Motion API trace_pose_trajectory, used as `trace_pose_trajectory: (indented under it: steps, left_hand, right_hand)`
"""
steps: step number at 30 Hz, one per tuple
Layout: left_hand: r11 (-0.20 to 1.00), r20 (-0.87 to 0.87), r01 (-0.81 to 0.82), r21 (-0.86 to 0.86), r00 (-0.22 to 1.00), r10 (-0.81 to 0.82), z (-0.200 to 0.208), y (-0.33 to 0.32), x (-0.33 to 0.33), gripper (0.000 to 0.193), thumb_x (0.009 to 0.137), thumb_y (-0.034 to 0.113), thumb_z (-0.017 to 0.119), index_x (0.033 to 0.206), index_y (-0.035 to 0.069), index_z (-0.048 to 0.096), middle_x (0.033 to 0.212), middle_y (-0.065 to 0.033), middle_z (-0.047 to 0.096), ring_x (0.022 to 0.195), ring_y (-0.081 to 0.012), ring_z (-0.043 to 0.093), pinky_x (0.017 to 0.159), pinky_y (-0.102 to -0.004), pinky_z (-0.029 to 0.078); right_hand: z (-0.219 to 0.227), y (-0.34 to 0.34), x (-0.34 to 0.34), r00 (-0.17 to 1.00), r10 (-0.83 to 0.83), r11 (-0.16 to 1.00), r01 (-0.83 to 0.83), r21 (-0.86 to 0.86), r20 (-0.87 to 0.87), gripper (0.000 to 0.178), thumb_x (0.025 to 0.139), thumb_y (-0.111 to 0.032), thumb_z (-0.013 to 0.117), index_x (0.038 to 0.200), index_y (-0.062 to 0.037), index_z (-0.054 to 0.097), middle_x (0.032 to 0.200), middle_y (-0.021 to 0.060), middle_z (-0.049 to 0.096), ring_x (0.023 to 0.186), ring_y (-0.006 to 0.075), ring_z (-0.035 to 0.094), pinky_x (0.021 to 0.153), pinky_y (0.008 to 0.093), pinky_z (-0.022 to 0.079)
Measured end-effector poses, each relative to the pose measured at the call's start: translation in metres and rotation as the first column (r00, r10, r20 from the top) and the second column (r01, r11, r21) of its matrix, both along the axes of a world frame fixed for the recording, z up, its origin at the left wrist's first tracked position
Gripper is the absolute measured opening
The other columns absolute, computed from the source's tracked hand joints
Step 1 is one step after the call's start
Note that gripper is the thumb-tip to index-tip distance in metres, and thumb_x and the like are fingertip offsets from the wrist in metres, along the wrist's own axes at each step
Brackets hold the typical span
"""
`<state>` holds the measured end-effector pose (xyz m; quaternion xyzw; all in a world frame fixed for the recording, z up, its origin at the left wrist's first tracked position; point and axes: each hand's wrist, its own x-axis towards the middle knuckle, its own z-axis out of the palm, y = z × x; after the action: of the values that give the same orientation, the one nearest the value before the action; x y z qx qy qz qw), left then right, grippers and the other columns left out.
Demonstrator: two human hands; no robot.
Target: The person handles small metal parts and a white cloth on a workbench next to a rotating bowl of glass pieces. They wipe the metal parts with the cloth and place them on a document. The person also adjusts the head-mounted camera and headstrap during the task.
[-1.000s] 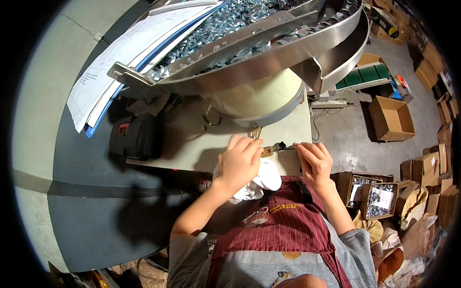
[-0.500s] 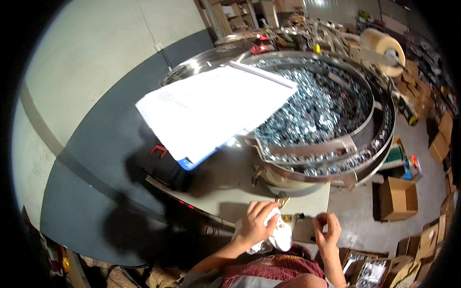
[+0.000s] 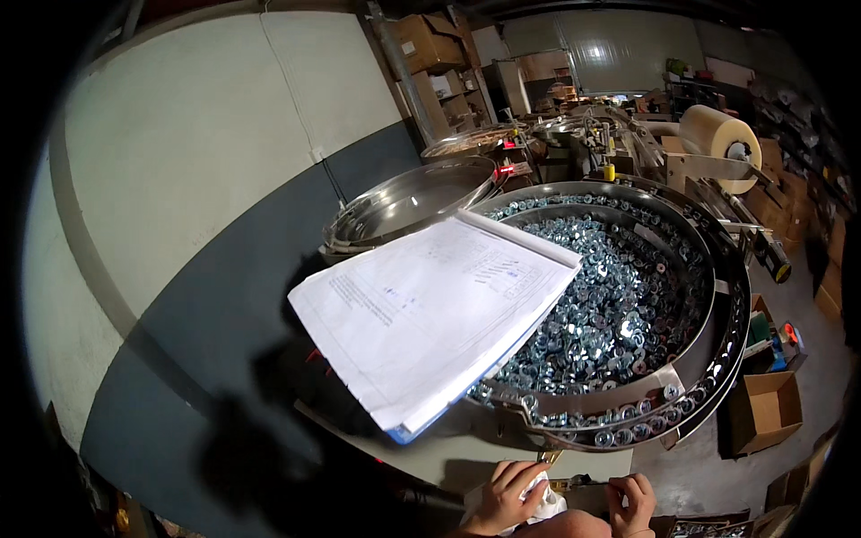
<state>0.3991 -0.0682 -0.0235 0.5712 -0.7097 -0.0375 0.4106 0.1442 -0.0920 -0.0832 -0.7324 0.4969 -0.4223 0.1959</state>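
At the lower edge, my left hand (image 3: 509, 496) is closed round a crumpled white piece of cloth (image 3: 543, 504), which partly shows beneath the fingers. To its right, my right hand (image 3: 633, 504) has its fingers curled inward; whatever they hold, if anything, is hidden. Both hands are just in front of a pale machine top (image 3: 430, 454). Beyond them stands a big round metal feeder bowl (image 3: 671, 377) filled with small shiny round metal parts (image 3: 601, 314). A blue clipboard with white sheets (image 3: 430, 309) rests at the bowl's left side.
Behind the clipboard is a second metal bowl (image 3: 421, 197). A roll of clear film (image 3: 717, 143) sits at the back right. An open cardboard box (image 3: 767, 408) is on the floor to the right. The grey and white wall (image 3: 224, 161) curves along the left.
The view has tilted upward, so the bowl, clipboard and hands all appear lower in the picture. My left hand keeps its hold on the white cloth; my right fingers remain curled.
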Motion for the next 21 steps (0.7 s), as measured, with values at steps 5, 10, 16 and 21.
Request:
trace_pose_trajectory:
  steps: [5,10,16,21]
  left_hand:
    - [0.999,0.04,0.001,0.041,0.999,-0.002,0.0,0.001,0.003,0.028,0.087,0.023,0.079,0.11,0.008,0.074,0.111,-0.0124,0.069,0.106,-0.031,0.062,0.093,-0.0428,0.049]
    - [1.0,0.003,-0.013,0.013,1.0,0.013,-0.007,-0.007,0.006,0.024,0.085,0.021,0.08,0.104,0.007,0.074,0.106,-0.0122,0.069,0.101,-0.0324,0.063,0.09,-0.0432,0.05]
    - [0.999,0.009,-0.031,0.027,0.999,0.031,-0.011,0.001,0.008,0.02,0.083,0.018,0.08,0.096,0.005,0.073,0.099,-0.012,0.069,0.095,-0.0341,0.064,0.087,-0.0437,0.051]
    - [0.999,0.123,-0.012,0.049,0.992,0.006,-0.052,0.007,0.017,0.018,0.08,0.019,0.081,0.089,0.006,0.073,0.096,-0.0119,0.07,0.091,-0.035,0.065,0.084,-0.043,0.052]
  right_hand:
    - [0.015,-0.001,-0.003,0.999,0.052,0.998,-0.052,-0.022,0.001,0.024,0.087,-0.001,0.073,0.11,-0.0078,0.073,0.093,0.0142,0.065,0.082,0.0355,0.065,0.073,0.0424,0.054]
    - [0.001,-0.002,-0.01,0.996,0.084,0.995,-0.085,-0.045,-0.026,0.031,0.087,-0.001,0.073,0.118,-0.0025,0.072,0.099,0.0156,0.067,0.087,0.0351,0.068,0.077,0.0423,0.056]
    - [0.014,0.0,-0.007,0.989,0.135,0.991,-0.133,-0.033,0.055,0.03,0.089,-0.004,0.074,0.119,-0.0037,0.072,0.103,0.0206,0.067,0.09,0.0381,0.068,0.081,0.0438,0.056]
    - [-0.009,-0.001,-0.019,0.993,0.09,0.995,-0.086,0.047,-0.08,0.036,0.08,-0.007,0.075,0.116,-0.0077,0.073,0.106,0.0191,0.071,0.094,0.0439,0.064,0.086,0.0503,0.049]
